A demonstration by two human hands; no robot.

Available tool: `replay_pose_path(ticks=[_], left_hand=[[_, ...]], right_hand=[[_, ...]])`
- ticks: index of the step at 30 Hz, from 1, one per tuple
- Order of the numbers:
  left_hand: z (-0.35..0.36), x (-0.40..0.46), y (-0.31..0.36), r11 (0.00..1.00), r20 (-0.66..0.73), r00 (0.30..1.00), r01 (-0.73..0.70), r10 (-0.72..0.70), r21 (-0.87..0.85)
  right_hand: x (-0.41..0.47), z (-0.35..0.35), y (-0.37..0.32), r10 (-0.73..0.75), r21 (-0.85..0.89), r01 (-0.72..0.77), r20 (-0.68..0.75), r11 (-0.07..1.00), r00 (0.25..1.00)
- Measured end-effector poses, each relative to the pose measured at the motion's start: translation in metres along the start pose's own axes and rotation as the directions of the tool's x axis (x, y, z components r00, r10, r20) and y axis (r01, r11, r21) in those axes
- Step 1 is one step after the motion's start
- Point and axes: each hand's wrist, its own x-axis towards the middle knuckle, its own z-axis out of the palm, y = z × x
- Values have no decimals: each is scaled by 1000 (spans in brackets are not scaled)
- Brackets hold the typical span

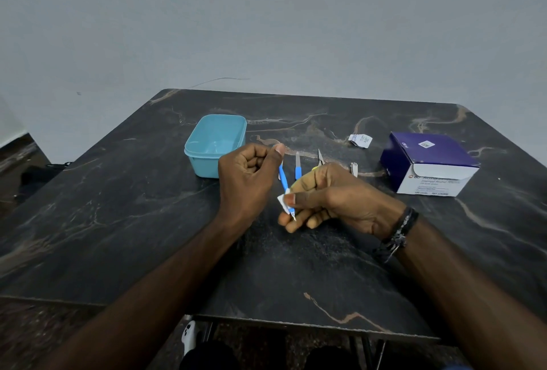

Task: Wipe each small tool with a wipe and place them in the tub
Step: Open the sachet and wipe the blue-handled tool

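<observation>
I hold a blue-handled tool (283, 177) by its far end, pinched between the thumb and curled fingers of my left hand (247, 180). My right hand (328, 198) pinches a small white wipe (283, 201) around the tool's near end, thumb on top, fingers curled under. The metal tip pokes out just below the wipe, close to my right fingertips (288, 226).

To do this well, I should keep the left pinch firm so the tool does not spin, and draw the wipe along the whole length, turning the tool to reach every side. The tip looks sharp, so I judge it wiser to stroke away from it than to press on it.

The tub (215, 144) sits just beyond my left hand, and looks empty. On the table (118, 221), another blue tool (298, 166), small scissors (320, 157) and a nail clipper (354, 169) lie in a row beyond my right hand, not yet wiped. The wipe box (426, 162) stands at the far right, a torn sachet (360, 140) to its left.
</observation>
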Motion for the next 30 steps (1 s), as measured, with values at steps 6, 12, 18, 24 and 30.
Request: replay_pose_path(ticks=[6,12,18,24,30], left_hand=[[2,-1,-1,999,20,1000,17,-16,-30],[1,-2,7,984,72,991,121,-113,-134],[2,-8,7,992,215,973,104,-87,-68],[4,-12,8,998,316,947,56,-48,-16],[2,-10,8,998,374,926,54,-54,10]], right_hand=[[1,1,1,-59,23,61,-100,998,993],[6,-2,2,-129,100,154,-217,983,968],[10,-12,2,-193,220,310,-431,925,882],[13,-7,6,-217,171,297,-373,939,902],[14,-5,10,-218,128,288,-393,949,893]])
